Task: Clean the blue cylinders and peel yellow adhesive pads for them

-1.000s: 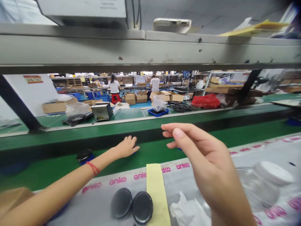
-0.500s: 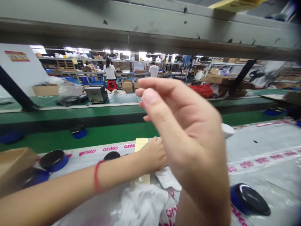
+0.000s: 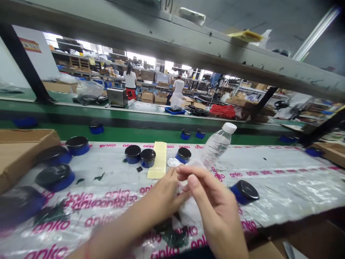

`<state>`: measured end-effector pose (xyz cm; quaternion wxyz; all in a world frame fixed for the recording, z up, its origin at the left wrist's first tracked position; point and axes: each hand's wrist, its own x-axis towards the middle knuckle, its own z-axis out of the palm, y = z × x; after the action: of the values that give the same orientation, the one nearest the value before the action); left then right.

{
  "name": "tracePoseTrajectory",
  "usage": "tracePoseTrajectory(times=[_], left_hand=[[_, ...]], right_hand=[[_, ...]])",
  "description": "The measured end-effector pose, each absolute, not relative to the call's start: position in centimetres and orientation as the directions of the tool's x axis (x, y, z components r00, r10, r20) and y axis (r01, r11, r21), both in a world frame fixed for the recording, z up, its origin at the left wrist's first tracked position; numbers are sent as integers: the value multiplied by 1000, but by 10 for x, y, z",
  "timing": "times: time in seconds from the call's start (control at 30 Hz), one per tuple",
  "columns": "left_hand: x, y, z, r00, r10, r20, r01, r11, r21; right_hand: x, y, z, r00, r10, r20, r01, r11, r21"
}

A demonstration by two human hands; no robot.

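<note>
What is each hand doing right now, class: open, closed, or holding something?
Left hand: fingers closed on the white plastic wrap.
Right hand: thumb and fingers pinching the same wrap.

This is a factory packing floor. Across the middle of the frame runs a green conveyor belt (image 3: 151, 135) carrying blue jars with black lids (image 3: 96, 127). In the foreground, a work surface (image 3: 283, 180) covered in clear printed plastic film holds more of the same jars. A grey steel overhead rack (image 3: 188, 50) spans the top of the frame. Behind it, at upper centre, stand stacked cardboard cartons (image 3: 147, 96) and two workers (image 3: 130, 81) at further benches.
</note>
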<state>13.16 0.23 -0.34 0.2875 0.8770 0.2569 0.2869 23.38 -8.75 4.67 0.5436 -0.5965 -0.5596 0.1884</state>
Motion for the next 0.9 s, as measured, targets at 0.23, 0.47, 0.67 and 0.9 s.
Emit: tracePoseTrajectory(times=[0.23, 0.47, 0.67, 0.9], left_hand=[[81, 33, -24, 571, 757, 318, 708, -650, 276], [65, 81, -26, 556, 694, 457, 773, -634, 21], [75, 90, -23, 645, 638, 420, 753, -624, -209], [21, 15, -39, 613, 586, 531, 761, -619, -194]], right_hand=[[262, -67, -82, 214, 883, 418, 731, 139, -668], [260, -46, -60, 55, 853, 520, 882, 203, -425], [233, 0, -55, -109, 885, 453, 944, 235, -231], [236, 13, -49, -199, 917, 347, 924, 293, -246]])
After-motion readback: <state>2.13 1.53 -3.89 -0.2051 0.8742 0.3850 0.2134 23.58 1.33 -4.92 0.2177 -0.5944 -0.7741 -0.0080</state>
